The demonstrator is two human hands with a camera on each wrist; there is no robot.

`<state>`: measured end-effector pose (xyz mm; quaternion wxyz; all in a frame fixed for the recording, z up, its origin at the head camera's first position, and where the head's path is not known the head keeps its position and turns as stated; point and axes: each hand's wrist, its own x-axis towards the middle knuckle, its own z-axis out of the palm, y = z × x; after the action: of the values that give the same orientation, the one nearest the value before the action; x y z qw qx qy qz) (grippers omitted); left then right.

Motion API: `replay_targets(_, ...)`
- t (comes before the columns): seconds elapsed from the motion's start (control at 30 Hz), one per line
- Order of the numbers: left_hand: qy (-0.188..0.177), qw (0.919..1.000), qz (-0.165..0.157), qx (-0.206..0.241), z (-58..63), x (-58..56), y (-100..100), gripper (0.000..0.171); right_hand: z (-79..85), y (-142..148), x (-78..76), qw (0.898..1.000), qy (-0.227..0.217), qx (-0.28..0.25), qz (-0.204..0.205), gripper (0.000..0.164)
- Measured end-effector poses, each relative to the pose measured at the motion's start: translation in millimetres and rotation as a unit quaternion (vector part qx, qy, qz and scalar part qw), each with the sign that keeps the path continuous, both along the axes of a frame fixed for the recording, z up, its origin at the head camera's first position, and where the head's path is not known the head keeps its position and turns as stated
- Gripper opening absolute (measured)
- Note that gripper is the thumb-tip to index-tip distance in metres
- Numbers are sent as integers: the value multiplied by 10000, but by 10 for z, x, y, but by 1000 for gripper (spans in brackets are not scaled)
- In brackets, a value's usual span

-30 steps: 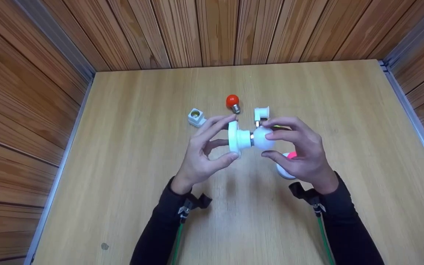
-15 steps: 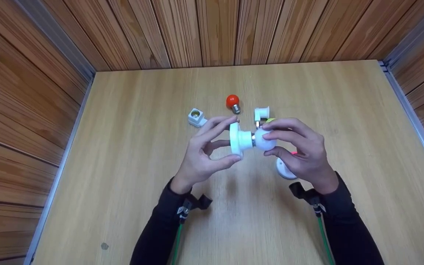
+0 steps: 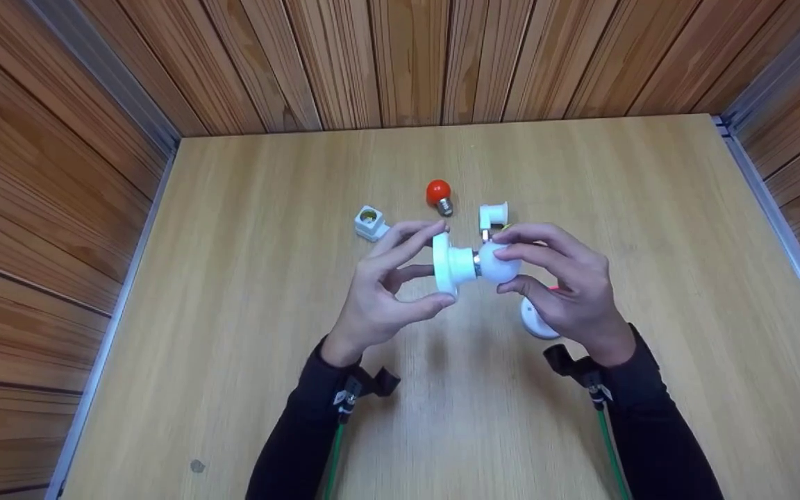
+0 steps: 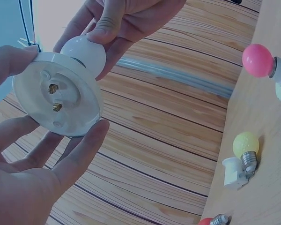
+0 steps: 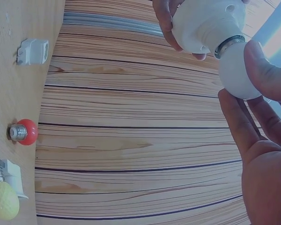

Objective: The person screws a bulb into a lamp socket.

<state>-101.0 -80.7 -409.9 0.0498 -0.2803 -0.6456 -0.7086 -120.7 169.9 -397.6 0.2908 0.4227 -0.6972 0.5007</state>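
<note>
Above the table, my left hand (image 3: 387, 286) grips the rim of a round white lamp holder (image 3: 453, 264), thumb on the near side and fingers on the far side. Two brass terminals (image 4: 55, 97) show on the holder's underside in the left wrist view. A white light bulb (image 3: 498, 262) is seated in the holder's mouth, lying sideways, and a strip of its metal screw base (image 5: 228, 45) still shows at the opening. My right hand (image 3: 570, 281) pinches the bulb's globe between thumb and fingers.
Farther back lie a red bulb (image 3: 438, 192), a square white socket (image 3: 370, 222) and a white plug-like socket (image 3: 494, 214). A yellow bulb (image 4: 246, 144) lies against the latter. Under my right hand stands another round holder (image 3: 537, 321) with a pink bulb (image 4: 258, 60). Wooden walls border the table.
My right thumb and fingers have closed in on the white bulb's globe, the thumb moving up against it. The holder and bulb have shifted slightly to the right.
</note>
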Motion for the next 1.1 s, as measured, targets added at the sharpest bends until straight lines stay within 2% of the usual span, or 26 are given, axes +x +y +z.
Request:
replay_targets(0.6, 24, 10000, 80, -30, -15, -18, 1, 73, -39, -42, 0, 9997, 187, -146, -68, 35)
replay_targets(0.9, 81, 9993, 115, -358, -28, -34, -20, 70, -11, -44, -3, 9996, 87, -268, 37, 41)
replay_targets(1.1, 169, 9967, 30, -798, -56, -38, -48, 70, 0, -44, 16, 9994, 273, -189, 112, 39)
